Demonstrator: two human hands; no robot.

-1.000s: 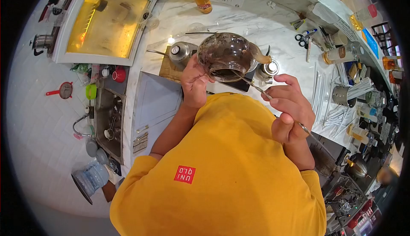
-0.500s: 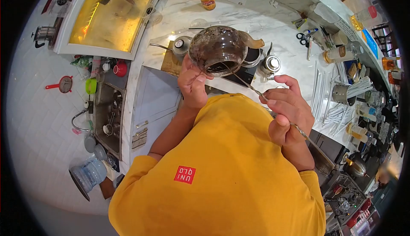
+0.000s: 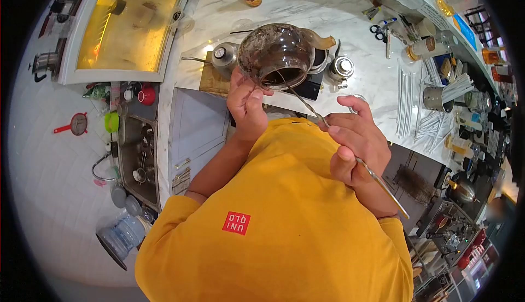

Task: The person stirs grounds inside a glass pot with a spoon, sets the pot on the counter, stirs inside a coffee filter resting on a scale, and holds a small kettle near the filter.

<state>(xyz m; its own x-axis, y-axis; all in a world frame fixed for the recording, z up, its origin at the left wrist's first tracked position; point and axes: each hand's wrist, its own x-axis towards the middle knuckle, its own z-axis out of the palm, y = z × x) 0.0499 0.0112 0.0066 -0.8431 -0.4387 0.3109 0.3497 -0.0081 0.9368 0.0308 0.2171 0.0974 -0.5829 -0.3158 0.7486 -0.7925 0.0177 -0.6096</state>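
Glass pot (image 3: 278, 50) is held raised above the marble counter (image 3: 328, 15), tilted, its open mouth turned toward the wearer and its spout (image 3: 324, 40) pointing to the right. Left hand (image 3: 249, 109) grasps the pot low on its left side, close to the rim; the thumb is visible, but fingers passing behind the glass cannot be fully inspected. Right hand (image 3: 362, 146) is closed about a twisted metal rod (image 3: 311, 109), with the index finger raised apart from the shaft.

Governing relation: the rod's long axis runs diagonally, from inside the pot's mouth, across the right fingers, to a free end beyond the right wrist. The pot therefore lies forward and to the left of the right fingertips, a short stretch of bare shaft between them. The left hand is the nearer, being in contact with the pot. The rod's inner tip is hidden in the dark interior.

Steel kettle (image 3: 223, 57) stands just left of the pot; a small metal vessel (image 3: 342, 68) stands to its right.
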